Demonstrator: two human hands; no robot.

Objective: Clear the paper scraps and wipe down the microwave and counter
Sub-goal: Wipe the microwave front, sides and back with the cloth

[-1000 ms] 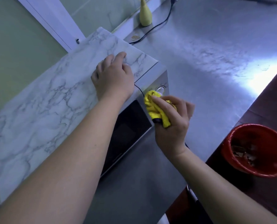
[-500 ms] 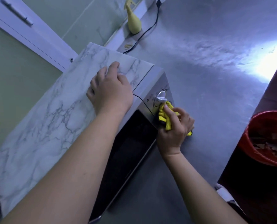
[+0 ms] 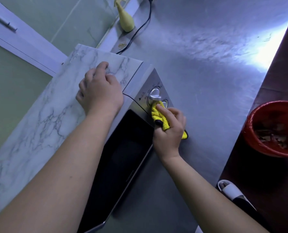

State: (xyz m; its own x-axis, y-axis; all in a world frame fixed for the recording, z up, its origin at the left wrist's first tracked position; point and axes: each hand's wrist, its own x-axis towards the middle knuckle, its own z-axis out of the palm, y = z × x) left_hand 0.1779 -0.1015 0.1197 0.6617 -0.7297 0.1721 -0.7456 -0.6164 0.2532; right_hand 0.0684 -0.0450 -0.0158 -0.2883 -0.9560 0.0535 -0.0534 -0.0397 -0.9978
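The microwave (image 3: 131, 148) stands on the grey counter (image 3: 207, 81), with a marble-patterned top, a dark door and a silver control panel with two knobs. My left hand (image 3: 99, 91) rests flat on the marble top near its front right corner, holding nothing. My right hand (image 3: 170, 130) is closed around a yellow cloth (image 3: 158, 115) and presses it against the control panel just below the upper knob (image 3: 154, 95). The lower knob is mostly hidden by the cloth.
A red bin (image 3: 274, 128) holding paper scraps sits on the dark floor to the right. A yellow spray bottle (image 3: 125, 21) and a black power cord (image 3: 139, 29) lie at the counter's back. A white cabinet door (image 3: 22, 41) is at left. A white slipper (image 3: 232, 192) shows below the counter edge.
My right hand has slid the yellow cloth down the control panel from the upper knob toward the lower one. My left hand stays on the microwave top. The view has shifted.
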